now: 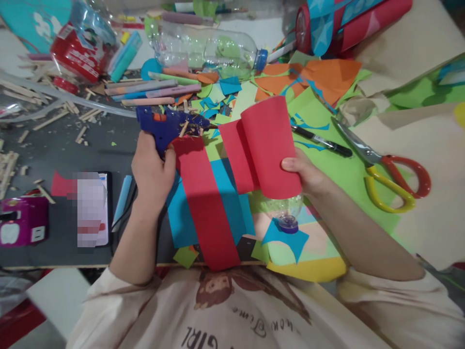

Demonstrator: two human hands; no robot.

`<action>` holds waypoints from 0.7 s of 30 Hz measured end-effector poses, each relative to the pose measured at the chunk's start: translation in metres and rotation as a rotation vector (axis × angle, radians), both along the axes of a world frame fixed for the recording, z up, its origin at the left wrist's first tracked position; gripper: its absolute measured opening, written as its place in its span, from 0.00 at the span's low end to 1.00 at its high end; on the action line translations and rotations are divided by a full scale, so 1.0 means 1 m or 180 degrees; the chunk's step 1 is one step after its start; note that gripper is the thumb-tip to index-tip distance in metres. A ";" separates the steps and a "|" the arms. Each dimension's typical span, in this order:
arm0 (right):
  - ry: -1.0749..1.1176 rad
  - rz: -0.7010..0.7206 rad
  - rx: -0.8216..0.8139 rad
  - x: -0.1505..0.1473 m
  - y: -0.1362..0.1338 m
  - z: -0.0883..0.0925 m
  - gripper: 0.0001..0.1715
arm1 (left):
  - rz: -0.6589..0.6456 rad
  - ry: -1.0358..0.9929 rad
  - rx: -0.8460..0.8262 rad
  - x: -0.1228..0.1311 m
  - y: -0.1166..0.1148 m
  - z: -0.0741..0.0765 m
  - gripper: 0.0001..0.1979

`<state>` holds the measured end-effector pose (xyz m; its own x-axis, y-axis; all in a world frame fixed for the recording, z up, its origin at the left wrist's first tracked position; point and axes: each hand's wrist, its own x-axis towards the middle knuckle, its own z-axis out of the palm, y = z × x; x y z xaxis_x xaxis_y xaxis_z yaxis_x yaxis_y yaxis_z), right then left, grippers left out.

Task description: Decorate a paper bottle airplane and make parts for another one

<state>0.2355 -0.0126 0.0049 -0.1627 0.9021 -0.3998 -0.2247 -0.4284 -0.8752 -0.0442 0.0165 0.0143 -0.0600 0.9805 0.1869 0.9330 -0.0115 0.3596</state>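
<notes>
My left hand (154, 165) is closed around the handle of a blue glue gun (154, 127), whose nozzle points right toward red paper. In my right hand (308, 169) is a plastic bottle (281, 207) with red paper (271, 145) wrapped around it, the thumb pressing on the paper. The bottle tilts with its purple cap (288, 224) downward. A loose flap of the red paper (238, 155) sticks out to the left, close to the nozzle. Between my forearms lies a red paper strip (209, 203) across blue paper (232, 194).
Scissors (381, 162) and a black marker (323, 140) lie at the right. A clear bottle (210, 48), several pens (156, 91) and paper scraps fill the back. At left are a phone (103, 208), a purple box (27, 220) and scattered wooden sticks (47, 118).
</notes>
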 end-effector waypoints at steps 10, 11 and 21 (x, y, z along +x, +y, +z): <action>0.0127 0.0032 -0.0049 0.003 0.001 -0.004 0.32 | 0.1353 -0.0456 0.0311 -0.026 0.027 0.013 0.41; 0.0146 0.0021 -0.0066 0.003 0.001 -0.004 0.32 | 0.1358 -0.0409 0.0267 -0.029 0.028 0.015 0.39; 0.0122 -0.0045 -0.0146 0.001 0.001 -0.001 0.31 | 0.1505 -0.0351 -0.0305 -0.042 0.032 0.007 0.26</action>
